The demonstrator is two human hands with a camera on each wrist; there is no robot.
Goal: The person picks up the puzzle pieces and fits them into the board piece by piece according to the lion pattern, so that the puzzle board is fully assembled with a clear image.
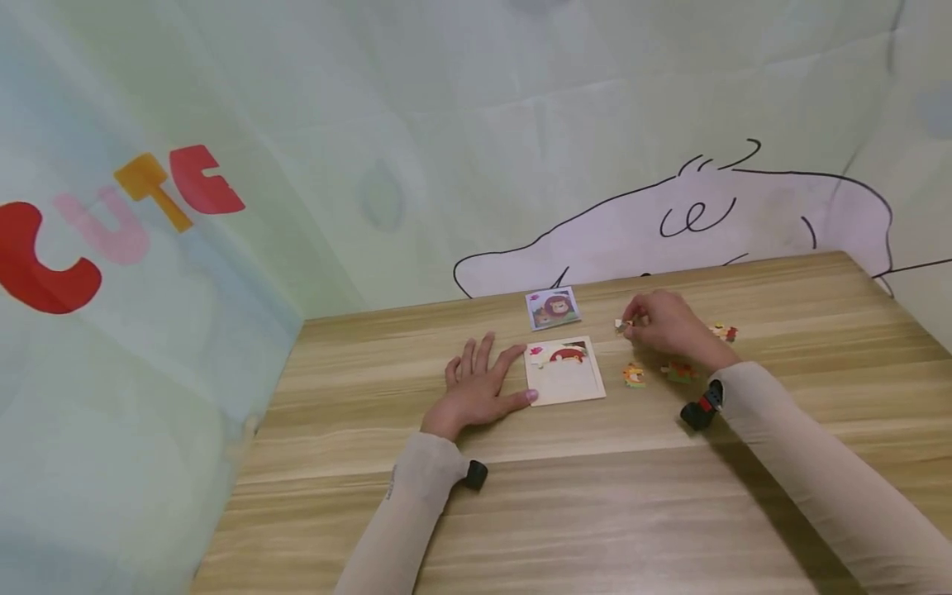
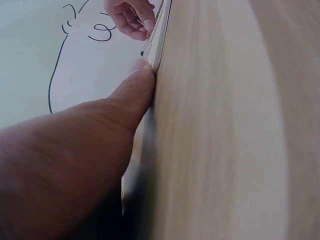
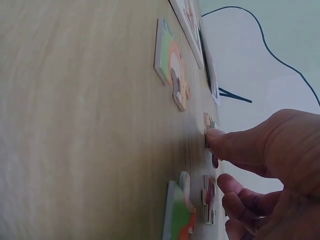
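Observation:
A square wooden puzzle tray (image 1: 565, 388) lies on the table, with reddish-brown picture pieces along its top. My left hand (image 1: 479, 392) rests at the tray's left side, fingers spread, the thumb and index fingertip against its edge. To the right of the tray, my right hand (image 1: 673, 330) pinches a small puzzle piece (image 1: 619, 326) between thumb and fingers, low over the tabletop. The right wrist view shows the thumb pressed on that piece (image 3: 207, 120), which is partly hidden. Loose pieces lie around this hand: an orange one (image 1: 634, 375), a green one (image 1: 680, 371) and a red-and-yellow one (image 1: 725, 332).
A picture card (image 1: 553, 308) with a lion on it lies just behind the tray. The wooden table (image 1: 595, 512) ends at a printed fabric backdrop (image 1: 521, 165) at the back and left. Dark wrist cameras sit on both sleeves.

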